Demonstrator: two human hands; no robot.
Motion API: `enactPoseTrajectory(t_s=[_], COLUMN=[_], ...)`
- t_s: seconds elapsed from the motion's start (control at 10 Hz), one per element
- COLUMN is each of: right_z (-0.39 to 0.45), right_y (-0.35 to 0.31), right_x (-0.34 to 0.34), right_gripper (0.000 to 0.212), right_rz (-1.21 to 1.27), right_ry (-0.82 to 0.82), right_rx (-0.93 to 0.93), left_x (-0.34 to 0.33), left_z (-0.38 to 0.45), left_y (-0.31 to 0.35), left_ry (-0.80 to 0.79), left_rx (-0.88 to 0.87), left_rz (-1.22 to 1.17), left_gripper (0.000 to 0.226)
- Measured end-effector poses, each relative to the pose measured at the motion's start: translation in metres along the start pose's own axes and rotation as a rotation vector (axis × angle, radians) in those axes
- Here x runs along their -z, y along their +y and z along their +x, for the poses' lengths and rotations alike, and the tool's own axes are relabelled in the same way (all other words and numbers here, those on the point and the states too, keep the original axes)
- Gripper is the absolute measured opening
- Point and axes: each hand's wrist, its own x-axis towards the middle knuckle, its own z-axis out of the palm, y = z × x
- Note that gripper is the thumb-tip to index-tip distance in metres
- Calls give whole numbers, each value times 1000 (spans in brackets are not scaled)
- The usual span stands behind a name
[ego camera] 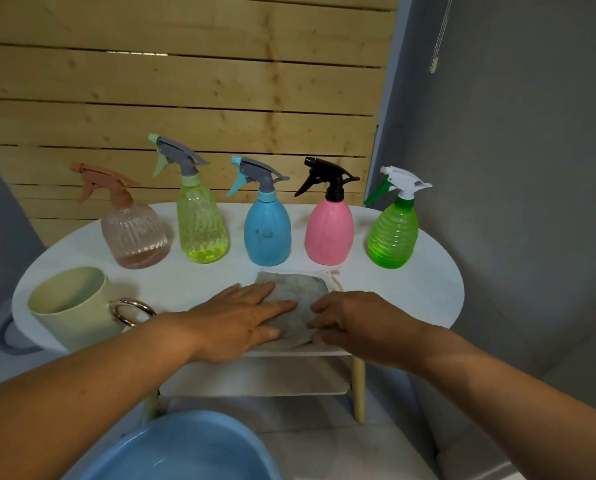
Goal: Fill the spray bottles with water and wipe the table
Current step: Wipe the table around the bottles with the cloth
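- Lying flat at the white oval surface's point(410, 292) near edge, a fuzzy grey cloth point(294, 289) is pressed by the left hand point(241, 317), fingers straight.
- Its near-right edge is pinched by the right hand point(355, 323), fingers curled.
- Five ribbed plastic spray bottles point(267, 230) are stood upright behind, nozzles pointing left.

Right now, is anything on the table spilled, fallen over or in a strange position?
Nothing stands out. All five spray bottles, from the pink clear one to the green one, stand upright with heads on. No puddle shows. The left hand and right hand rest on the grey cloth.
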Motion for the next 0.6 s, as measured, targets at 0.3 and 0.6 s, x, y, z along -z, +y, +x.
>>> enactPoseTrajectory(t_s=[0.3, 0.6], right_z=[-39, -40], right_y=[-37, -47], right_x=[-43, -6], right_gripper=[79, 62], right_rz=[-205, 56], right_ry=[-42, -80], right_rx=[-153, -269], left_x=[-13, -19], left_z=[0, 18], left_y=[17, 58], left_ry=[-5, 166], left_rx=[60, 86], left_rz=[15, -118], left_gripper=[63, 62])
